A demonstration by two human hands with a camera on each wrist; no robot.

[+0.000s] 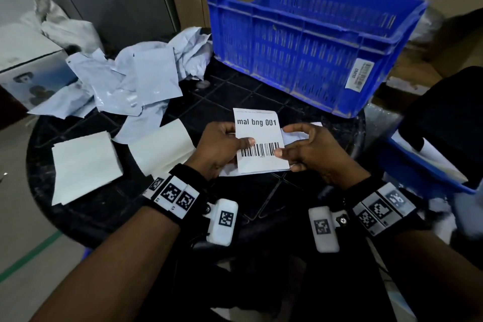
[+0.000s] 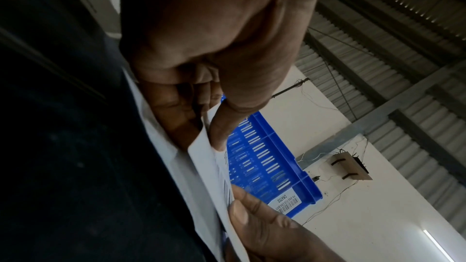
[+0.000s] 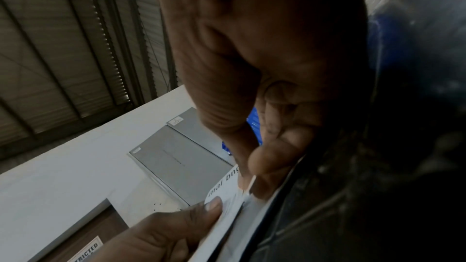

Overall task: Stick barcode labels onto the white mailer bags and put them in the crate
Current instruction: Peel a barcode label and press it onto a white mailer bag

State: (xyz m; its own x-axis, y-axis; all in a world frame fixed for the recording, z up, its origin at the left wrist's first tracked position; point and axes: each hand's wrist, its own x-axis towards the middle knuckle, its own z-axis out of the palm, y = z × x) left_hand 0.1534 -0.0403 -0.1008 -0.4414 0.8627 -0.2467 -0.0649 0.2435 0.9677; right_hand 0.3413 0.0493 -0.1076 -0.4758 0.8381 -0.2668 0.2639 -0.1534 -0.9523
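While we hold one barcode label [image 1: 260, 140] above near middle of black table [image 1: 235, 91], left hand [image 1: 219, 148] pinches its left edge, thumb on top. Right hand [image 1: 309, 150] pinches right edge, fingers curled. We count one blue crate [image 1: 308, 42] at far right, loose pile of white mailer bags [image 1: 125, 81] far left, number unclear, two white sheets [image 1: 83, 165] near left.

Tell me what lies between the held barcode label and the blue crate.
Only bare black table between the white barcode label and blue slotted plastic crate, per head view.
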